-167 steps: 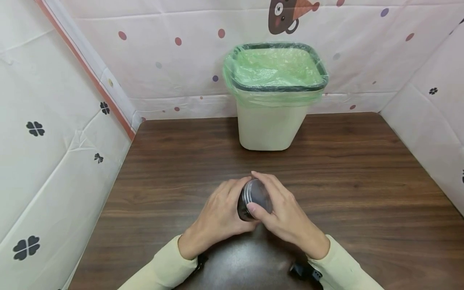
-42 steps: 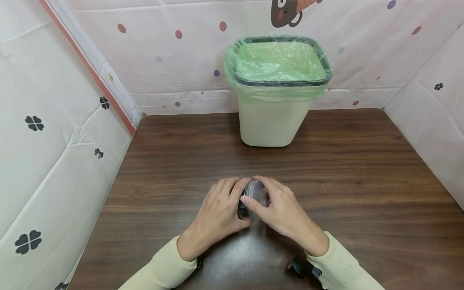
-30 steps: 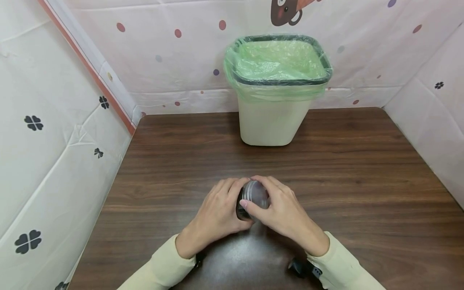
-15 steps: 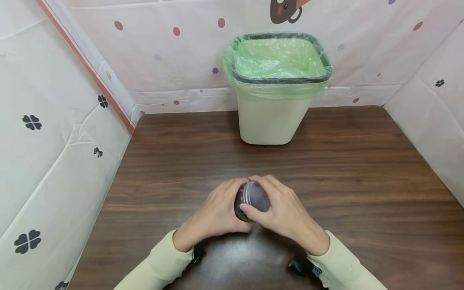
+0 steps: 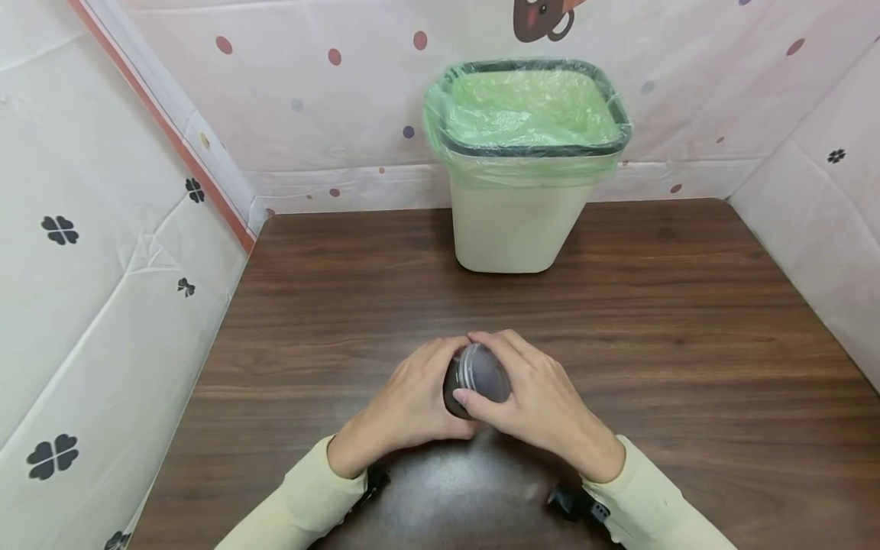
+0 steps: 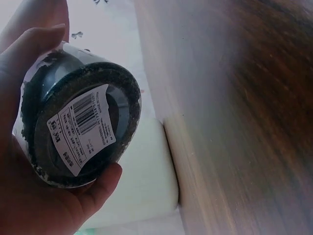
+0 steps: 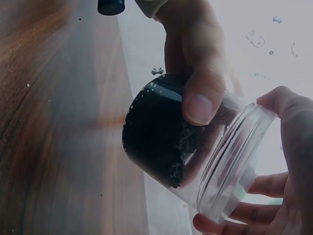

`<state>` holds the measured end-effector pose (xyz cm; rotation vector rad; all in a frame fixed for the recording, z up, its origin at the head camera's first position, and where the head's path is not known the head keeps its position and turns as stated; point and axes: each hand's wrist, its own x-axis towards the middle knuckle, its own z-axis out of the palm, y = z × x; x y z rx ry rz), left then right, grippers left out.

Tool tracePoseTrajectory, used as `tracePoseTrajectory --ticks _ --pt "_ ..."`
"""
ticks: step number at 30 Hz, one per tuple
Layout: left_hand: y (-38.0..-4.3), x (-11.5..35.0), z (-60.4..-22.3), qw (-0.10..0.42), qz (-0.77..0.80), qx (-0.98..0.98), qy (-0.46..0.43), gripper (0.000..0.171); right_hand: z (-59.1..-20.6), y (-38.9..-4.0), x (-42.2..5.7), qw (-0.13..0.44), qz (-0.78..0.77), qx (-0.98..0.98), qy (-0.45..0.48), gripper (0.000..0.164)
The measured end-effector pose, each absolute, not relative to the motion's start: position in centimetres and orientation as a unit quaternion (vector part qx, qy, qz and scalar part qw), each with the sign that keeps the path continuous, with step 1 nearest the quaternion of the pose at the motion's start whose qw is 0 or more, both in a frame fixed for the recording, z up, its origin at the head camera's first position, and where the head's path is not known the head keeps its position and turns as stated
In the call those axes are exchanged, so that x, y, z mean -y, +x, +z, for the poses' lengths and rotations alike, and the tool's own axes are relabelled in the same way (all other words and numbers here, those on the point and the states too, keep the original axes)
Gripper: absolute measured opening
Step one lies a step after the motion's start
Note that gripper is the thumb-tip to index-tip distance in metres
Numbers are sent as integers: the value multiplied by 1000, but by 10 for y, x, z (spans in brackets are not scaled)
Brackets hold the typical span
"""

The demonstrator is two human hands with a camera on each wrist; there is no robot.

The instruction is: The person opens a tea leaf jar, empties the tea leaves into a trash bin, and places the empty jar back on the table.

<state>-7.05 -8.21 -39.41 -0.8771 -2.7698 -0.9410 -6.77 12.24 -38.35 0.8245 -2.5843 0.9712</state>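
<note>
A clear jar with dark contents is held tilted above the table, its see-through screw lid turned up and to the right. My left hand wraps round the jar's body, thumb on the near side. My right hand grips the lid by its rim, thumb and fingers spread to opposite sides. In the left wrist view the jar's base shows a white barcode label. The right wrist view shows black matter filling the bottom part, with clear wall beneath the ridged lid edge.
A pale bin with a green bag liner over its rim stands at the back of the dark wooden table. Printed sheets hang behind and at both sides. Black straps with small devices sit at the wrists.
Both hands keep their grip on the jar and lid. The jar has shifted slightly left and turned, so more of the lid's top faces up. The head view has tilted down a little.
</note>
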Motion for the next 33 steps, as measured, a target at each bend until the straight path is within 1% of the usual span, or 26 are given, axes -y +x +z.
tracePoseTrajectory --ticks 3,9,13,19,23,33 --pt "-70 82 -395 64 -297 907 -293 88 -383 -68 -123 123 325 893 285 68" --pt "-71 83 -399 122 -265 905 -311 90 -384 -69 -123 109 313 900 284 74" --pt "-71 82 -400 153 -253 901 -318 89 -385 -69 -124 106 319 899 280 68" --pt "-70 82 -399 177 -229 903 -318 88 -385 -70 -126 78 352 898 252 55" --pt "-69 82 -398 192 -210 904 -318 88 -384 -71 -126 57 369 898 234 53" --pt "-68 80 -399 238 -170 900 -324 90 -383 -73 -123 26 384 897 217 54"
